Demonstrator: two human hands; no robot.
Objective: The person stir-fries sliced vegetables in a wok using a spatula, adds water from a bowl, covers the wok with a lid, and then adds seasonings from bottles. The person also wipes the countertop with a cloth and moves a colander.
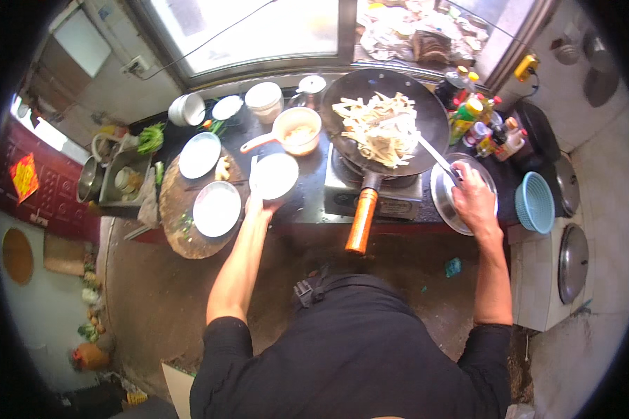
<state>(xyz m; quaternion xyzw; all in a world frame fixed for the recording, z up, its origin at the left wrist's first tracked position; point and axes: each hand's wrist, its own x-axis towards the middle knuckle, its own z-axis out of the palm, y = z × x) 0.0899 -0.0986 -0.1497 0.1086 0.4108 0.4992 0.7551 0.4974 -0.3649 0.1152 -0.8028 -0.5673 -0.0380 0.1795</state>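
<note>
My left hand (260, 207) grips the near rim of a white bowl (275, 176) above the dark counter. My fingers are partly hidden by the bowl. In my right hand (473, 199) is the handle of a metal spatula (436, 153), whose blade reaches into pale strips of food (380, 128). These strips lie heaped in a black wok (434, 112) on a steel gas stove (340, 191). The wok's wooden handle (362, 222) points towards me. Beneath my right hand sits a round metal lid or tray (451, 212).
Left, a round wooden chopping board (175, 230) bears two white plates and ginger (223, 168). A pink-handled pot (296, 131) stands behind the bowl. Several sauce bottles (466, 118) crowd the wok's right side. A blue plastic basket (534, 203) rests far right; a sink (123, 178) lies far left.
</note>
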